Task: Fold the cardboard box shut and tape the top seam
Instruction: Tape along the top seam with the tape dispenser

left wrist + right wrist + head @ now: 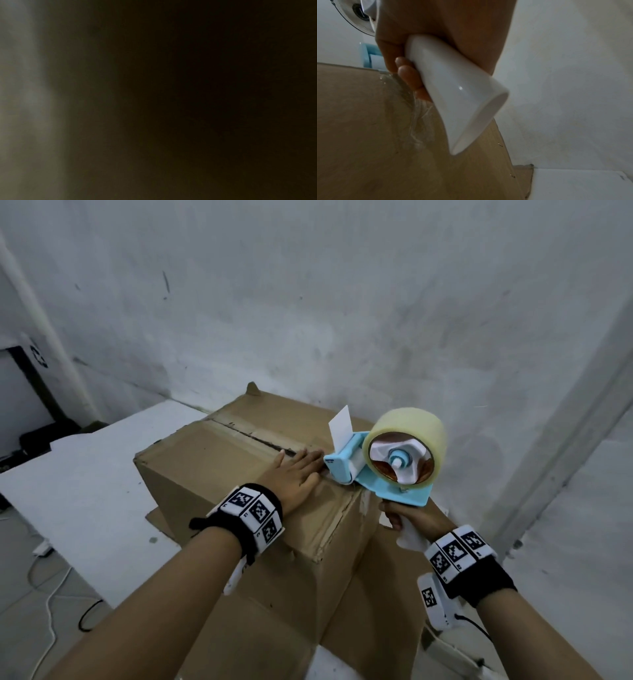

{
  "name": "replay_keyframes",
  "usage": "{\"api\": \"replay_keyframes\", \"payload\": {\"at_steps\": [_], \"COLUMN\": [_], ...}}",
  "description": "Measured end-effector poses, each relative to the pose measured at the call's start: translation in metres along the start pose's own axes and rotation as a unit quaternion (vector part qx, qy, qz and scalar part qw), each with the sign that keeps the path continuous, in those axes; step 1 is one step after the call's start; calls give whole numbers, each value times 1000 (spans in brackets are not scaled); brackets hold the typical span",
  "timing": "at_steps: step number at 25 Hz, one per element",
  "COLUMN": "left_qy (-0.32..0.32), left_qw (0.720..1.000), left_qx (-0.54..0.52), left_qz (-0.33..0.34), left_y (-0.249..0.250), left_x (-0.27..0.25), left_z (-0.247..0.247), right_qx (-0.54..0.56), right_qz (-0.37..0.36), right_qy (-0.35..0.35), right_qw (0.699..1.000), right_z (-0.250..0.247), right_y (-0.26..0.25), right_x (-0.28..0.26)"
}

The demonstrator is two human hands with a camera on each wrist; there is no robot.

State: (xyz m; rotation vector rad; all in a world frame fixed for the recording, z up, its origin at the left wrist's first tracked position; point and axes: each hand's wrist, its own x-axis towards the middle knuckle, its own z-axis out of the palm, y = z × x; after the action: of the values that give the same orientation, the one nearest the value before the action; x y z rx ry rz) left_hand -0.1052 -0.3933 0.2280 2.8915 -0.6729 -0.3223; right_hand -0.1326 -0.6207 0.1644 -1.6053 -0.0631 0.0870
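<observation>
Keeping the flat left hand (pixel 297 474) pressed on the cardboard box (pixel 219 467) flaps, draw the tape dispenser (pixel 383 460), gripped by the right hand (pixel 411 518), steadily along the top seam (pixel 253 436).

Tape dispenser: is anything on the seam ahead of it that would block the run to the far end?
Yes. The left hand lies flat on the box, on the seam directly ahead of the tape dispenser. Beyond it, the seam looks bare.
</observation>
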Motion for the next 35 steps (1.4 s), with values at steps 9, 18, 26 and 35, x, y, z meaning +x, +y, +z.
{"api": "replay_keyframes", "payload": {"at_steps": [9,18,26,35], "left_qy": [-62,-44,6,-5], "left_qw": [998,999,998,994], "left_qx": [28,-10,-29,-10], "left_qz": [8,2,-49,-109], "left_y": [-7,39,55,59], "left_x": [9,-1,-11,-8], "left_z": [7,21,25,22], "right_qx": [-15,-43,-48,-66], "right_qz": [42,21,-20,-7], "right_qy": [37,54,13,-31], "right_qw": [998,997,999,997], "right_z": [7,9,-16,-84], "right_y": [-15,-13,-17,-19], "right_x": [0,-7,-15,-60]}}
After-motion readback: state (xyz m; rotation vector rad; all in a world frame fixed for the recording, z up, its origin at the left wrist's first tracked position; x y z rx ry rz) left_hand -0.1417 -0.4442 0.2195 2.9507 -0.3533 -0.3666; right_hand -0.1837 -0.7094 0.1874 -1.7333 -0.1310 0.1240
